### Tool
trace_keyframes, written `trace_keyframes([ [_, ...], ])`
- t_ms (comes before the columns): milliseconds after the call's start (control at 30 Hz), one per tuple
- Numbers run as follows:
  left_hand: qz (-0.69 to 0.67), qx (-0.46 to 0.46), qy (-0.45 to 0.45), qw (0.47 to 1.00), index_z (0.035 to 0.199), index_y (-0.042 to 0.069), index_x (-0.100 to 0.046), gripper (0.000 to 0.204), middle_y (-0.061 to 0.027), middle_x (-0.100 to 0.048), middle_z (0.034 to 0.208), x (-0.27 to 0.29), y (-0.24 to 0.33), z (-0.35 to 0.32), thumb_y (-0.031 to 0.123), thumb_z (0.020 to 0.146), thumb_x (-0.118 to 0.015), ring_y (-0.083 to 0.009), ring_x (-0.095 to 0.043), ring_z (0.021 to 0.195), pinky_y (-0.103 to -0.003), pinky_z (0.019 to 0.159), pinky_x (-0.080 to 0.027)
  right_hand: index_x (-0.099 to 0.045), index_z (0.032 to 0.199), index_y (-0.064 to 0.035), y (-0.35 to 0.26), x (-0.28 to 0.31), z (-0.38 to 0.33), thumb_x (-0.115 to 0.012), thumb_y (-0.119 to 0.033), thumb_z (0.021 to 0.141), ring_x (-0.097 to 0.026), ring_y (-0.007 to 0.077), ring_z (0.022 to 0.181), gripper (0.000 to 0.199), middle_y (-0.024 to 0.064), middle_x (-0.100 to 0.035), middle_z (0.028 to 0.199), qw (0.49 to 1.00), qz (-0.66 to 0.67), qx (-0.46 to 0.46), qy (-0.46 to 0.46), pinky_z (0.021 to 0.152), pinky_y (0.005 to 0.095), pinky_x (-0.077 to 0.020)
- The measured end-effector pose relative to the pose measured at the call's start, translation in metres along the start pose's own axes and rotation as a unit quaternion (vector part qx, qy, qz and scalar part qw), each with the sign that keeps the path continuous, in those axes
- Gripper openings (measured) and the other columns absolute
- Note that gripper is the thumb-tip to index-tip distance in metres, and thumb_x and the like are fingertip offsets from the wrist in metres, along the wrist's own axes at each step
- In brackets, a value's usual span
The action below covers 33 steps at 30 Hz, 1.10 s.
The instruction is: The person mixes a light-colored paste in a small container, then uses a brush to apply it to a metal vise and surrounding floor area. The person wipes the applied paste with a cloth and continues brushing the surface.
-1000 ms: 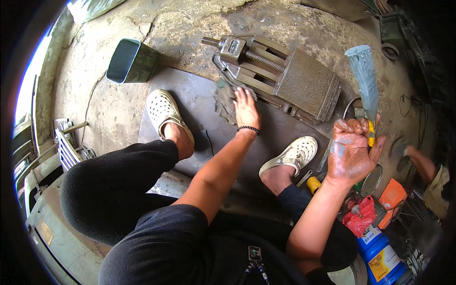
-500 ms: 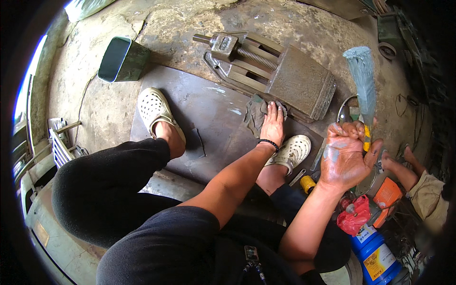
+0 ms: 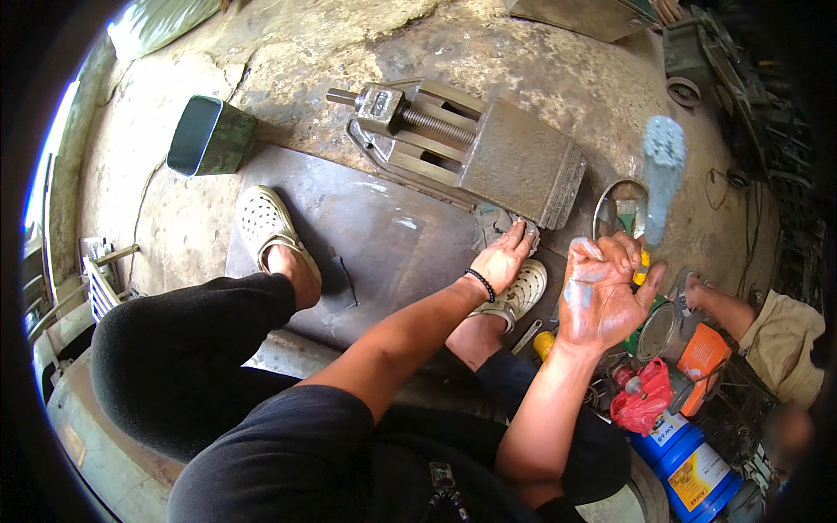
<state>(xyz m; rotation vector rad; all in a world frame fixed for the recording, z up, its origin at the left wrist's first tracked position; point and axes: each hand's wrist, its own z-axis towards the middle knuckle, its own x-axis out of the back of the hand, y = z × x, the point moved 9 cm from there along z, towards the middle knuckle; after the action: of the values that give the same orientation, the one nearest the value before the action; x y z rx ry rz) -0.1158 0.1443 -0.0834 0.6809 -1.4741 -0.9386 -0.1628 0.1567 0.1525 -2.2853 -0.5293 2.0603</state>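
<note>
Left hand [image 3: 506, 255] has slid the rag [image 3: 490, 228] rightward along the vise [image 3: 523, 157], now near the right shoe [image 3: 528, 290], pale streaks [image 3: 404, 220] bared where it lay. Brush [image 3: 664, 166] in right hand [image 3: 600, 292] now leans right, having leaned left. Co-worker's limb [image 3: 725, 312] has shifted in, near the tin [image 3: 656, 331].

Dark sleeve [image 3: 283, 429], black beaded bracelet [image 3: 483, 281].

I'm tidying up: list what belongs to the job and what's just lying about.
Likely in the job:
blue-grey bristled brush, in the right hand
crumpled grey cloth, under the left hand
brown-grey metal vise

Apparently lying about:
green rectangular bin
red plastic bag
blue cylindrical pail
</note>
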Motion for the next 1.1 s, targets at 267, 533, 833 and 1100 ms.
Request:
trace_keyframes([
  [267,0.132,-0.062,-0.086,0.986,0.148,0.002,-0.045,0.054,-0.0222,-0.034,0.161,-0.039,0.006,0.003,0.017,0.097,-0.048,-0.0354,-0.033,0.150,-0.048,0.122,-0.031,-0.053,0.097,-0.0059,-0.031,0.021,-0.002,-0.050,-0.047,0.104,-0.056,0.0155,0.085,0.042,0.0021,-0.053,0.090,0.998,0.055,0.031,0.026,0.089,0.0407,-0.0345],
  [533,0.113,-0.163,-0.101,0.975,0.140,-0.003,-0.051,0.047,-0.0257,-0.046,0.152,-0.071,0.030,0.043,0.017,0.098,-0.046,-0.0372,-0.045,0.142,-0.044,0.120,-0.036,-0.054,0.103,-0.0042,-0.052,0.034,0.003,-0.049,-0.042,0.104,-0.055,0.0150,0.084,0.039,0.0026,-0.054,0.091,0.997,0.031,0.055,0.035,0.090,0.0407,-0.0335],
  [833,0.156,-0.051,-0.121,0.979,0.137,0.002,-0.055,0.046,-0.0175,-0.054,0.146,-0.068,0.016,0.053,0.018,0.094,-0.049,-0.0303,-0.054,0.134,-0.040,0.114,-0.041,-0.055,0.102,-0.0047,-0.039,0.022,0.020,-0.053,-0.049,0.102,-0.056,0.0162,0.088,0.044,0.0024,-0.055,0.094,0.998,0.063,0.021,0.010,0.090,0.0407,-0.0346],
  [1100,0.215,-0.052,-0.108,0.969,0.135,0.002,-0.056,0.046,-0.0192,-0.058,0.143,-0.007,-0.021,0.026,0.020,0.095,-0.045,-0.0323,-0.056,0.132,-0.043,0.114,-0.041,-0.054,0.102,-0.0057,-0.032,-0.006,0.020,-0.052,-0.039,0.103,-0.055,0.0143,0.086,0.034,0.0006,-0.054,0.091,0.999,0.043,0.021,-0.016,0.091,0.0418,-0.0333],
])
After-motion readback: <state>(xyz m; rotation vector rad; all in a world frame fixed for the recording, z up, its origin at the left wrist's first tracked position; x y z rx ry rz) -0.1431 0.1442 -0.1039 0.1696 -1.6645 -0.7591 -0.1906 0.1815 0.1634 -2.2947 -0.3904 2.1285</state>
